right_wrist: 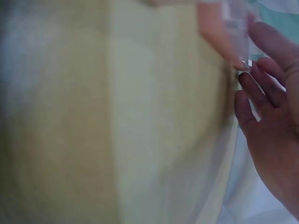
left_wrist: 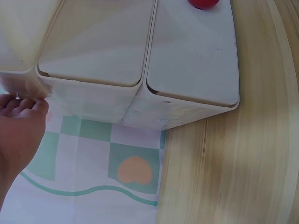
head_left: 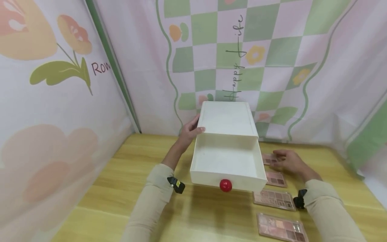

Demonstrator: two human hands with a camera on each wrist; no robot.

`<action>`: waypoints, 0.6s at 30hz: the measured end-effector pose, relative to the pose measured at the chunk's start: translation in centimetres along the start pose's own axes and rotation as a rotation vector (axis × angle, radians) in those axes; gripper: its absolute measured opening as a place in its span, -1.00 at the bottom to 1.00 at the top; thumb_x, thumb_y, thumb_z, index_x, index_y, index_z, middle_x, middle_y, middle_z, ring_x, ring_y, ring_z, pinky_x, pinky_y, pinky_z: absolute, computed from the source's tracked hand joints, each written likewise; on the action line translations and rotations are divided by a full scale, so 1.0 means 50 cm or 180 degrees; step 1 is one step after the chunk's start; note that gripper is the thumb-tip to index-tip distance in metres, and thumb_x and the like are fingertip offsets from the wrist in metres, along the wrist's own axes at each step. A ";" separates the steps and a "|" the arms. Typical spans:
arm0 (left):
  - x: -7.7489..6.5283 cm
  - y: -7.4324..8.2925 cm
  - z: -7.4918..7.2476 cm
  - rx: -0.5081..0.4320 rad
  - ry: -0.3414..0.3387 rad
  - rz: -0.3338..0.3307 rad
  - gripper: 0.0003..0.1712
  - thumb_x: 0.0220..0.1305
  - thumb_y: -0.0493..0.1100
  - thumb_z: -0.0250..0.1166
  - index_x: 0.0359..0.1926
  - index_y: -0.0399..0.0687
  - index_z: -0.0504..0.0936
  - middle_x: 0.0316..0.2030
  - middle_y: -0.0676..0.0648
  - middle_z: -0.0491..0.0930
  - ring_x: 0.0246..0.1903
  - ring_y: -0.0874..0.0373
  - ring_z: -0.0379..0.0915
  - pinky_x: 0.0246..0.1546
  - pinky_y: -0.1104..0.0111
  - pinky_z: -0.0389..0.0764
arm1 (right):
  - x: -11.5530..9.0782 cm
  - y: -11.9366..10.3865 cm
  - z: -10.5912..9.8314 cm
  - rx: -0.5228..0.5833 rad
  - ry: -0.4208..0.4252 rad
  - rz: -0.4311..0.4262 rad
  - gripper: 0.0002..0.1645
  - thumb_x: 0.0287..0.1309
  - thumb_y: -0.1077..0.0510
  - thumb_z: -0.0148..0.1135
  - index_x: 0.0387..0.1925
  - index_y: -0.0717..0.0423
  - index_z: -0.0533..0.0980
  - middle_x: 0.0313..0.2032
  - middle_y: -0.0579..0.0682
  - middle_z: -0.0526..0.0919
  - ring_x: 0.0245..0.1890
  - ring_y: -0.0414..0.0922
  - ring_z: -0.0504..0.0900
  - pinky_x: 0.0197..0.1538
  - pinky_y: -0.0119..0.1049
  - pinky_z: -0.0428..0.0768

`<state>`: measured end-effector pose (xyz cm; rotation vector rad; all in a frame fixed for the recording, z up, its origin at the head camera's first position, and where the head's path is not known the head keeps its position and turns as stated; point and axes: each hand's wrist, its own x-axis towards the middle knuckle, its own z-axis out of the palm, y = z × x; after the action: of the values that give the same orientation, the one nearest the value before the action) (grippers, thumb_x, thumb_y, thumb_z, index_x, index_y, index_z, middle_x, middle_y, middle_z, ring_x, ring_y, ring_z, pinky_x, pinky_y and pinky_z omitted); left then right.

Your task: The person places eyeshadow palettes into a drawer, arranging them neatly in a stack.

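A white drawer cabinet (head_left: 228,117) stands against the back cloth, with its top drawer (head_left: 226,158) pulled out and bare inside. A red round knob (head_left: 225,185) sits on that drawer's front. My left hand (head_left: 190,131) grips the cabinet's left side near the top, thumb at the upper front edge; in the left wrist view its fingers (left_wrist: 25,106) curl against the side wall. To the right of the drawer, my right hand (head_left: 291,162) pinches the farthest eyeshadow palette (head_left: 267,158) by its edge. Its clear edge shows blurred between thumb and fingers in the right wrist view.
Several more palettes lie in a column on the wooden table: one (head_left: 277,179) partly behind the drawer, another (head_left: 273,199) below it, and the nearest (head_left: 281,227). Two closed lower drawers (left_wrist: 98,42) show in the left wrist view. Printed cloth (head_left: 145,67) hangs behind.
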<state>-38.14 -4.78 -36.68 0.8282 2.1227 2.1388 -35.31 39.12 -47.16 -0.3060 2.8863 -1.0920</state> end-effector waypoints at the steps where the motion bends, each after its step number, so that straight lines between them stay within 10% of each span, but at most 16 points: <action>1: 0.001 0.000 0.001 0.0002 0.0001 0.0002 -0.04 0.23 -0.10 0.16 0.59 -0.20 0.01 0.61 -0.25 0.01 0.57 -0.17 0.08 0.58 0.10 0.23 | 0.001 0.003 0.002 0.0014 -0.0008 -0.0037 -0.04 0.08 0.07 0.50 0.33 0.58 0.29 0.28 0.58 0.42 0.28 0.48 0.43 0.31 0.24 0.53; 18: 0.000 -0.001 0.003 0.0051 0.0033 -0.0014 -0.04 0.21 -0.06 0.17 0.59 -0.14 0.05 0.60 -0.22 0.06 0.56 -0.16 0.11 0.56 0.06 0.27 | 0.014 0.020 0.013 -0.0092 0.0018 -0.0213 -0.14 -0.02 0.13 0.57 0.20 0.59 0.43 0.15 0.55 0.55 0.15 0.39 0.56 0.16 0.11 0.67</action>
<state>-38.12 -4.65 -36.73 0.8146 2.1471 2.1315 -36.07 39.29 -48.25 -0.4043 2.9192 -1.0630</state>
